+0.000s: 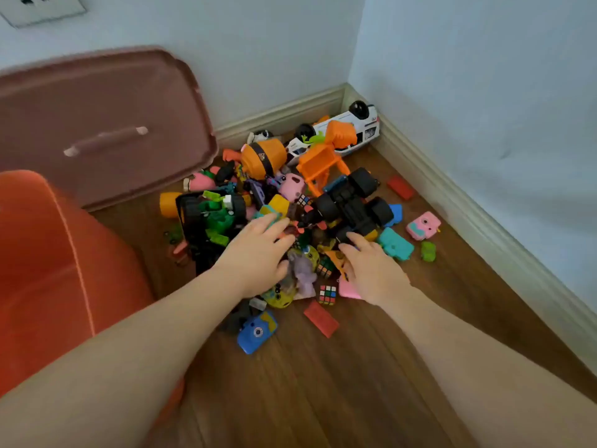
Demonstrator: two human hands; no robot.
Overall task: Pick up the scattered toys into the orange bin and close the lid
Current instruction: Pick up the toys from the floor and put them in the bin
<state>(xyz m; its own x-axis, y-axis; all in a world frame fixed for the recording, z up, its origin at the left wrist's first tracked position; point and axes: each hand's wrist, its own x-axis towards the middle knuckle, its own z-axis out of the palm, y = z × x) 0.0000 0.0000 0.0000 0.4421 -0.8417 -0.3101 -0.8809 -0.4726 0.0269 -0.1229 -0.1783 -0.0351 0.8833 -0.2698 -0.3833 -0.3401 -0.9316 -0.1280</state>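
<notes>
No legible text (toys too blurred)

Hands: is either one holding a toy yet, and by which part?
Nothing is held. The left hand and right hand lie open, fingers spread, on the toy pile; neither has closed on a toy.

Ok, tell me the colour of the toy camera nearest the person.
Blue toy camera, clearest in the head view.
</notes>
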